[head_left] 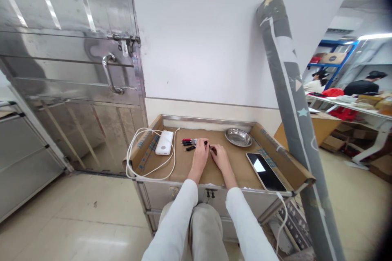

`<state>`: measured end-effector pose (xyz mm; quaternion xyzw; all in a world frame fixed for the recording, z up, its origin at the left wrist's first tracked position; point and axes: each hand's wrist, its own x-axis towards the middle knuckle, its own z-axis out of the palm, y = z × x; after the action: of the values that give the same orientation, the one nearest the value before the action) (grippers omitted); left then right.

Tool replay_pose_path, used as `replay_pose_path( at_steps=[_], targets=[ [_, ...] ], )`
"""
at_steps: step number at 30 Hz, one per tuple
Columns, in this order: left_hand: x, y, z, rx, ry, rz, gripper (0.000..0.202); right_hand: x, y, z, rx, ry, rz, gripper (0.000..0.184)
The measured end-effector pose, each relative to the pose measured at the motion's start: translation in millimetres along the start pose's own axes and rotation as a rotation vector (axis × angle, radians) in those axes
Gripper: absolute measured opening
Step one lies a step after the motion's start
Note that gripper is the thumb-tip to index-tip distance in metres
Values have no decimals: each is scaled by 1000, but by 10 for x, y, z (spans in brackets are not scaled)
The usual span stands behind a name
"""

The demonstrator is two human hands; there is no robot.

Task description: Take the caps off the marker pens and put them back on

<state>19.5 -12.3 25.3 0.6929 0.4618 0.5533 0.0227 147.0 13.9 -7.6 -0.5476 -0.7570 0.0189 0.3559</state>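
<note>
My left hand (200,155) is closed in a pinch over the cardboard-lined top, with a small black pen part at its fingertips. Close beside it, my right hand (220,158) also pinches a small dark piece that looks like a pen part. The two sets of fingertips nearly meet, and the fingers hide most of both pieces. Several pens (187,142), black with a red one among them, lie side by side just left of my left hand. Beyond my right hand sits a round, shallow metal dish (239,137).
A white power bank (164,142) with a looped white cable lies on the left of the cardboard surface (183,167). On the right rests a phone (266,172). A tall grey roll (290,81) leans against the wall. Two people sit far right; a metal door (76,69) stands left.
</note>
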Motion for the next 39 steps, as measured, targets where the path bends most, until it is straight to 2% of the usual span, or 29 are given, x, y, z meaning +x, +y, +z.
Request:
replay_pose_path(
  at_steps=[8, 15, 32, 39],
  targets=[
    [14, 11, -8, 23, 26, 55, 8, -8, 25, 30, 1, 32, -6, 23],
    [23, 17, -12, 10, 34, 68, 11, 0, -2, 6, -28, 9, 9, 22],
    [22, 31, -40, -25, 126, -43, 19, 1, -11, -24, 3, -5, -17, 19],
    [22, 43, -38, -5, 160, -53, 19, 0, -43, -54, -43, -7, -47, 25]
  ],
)
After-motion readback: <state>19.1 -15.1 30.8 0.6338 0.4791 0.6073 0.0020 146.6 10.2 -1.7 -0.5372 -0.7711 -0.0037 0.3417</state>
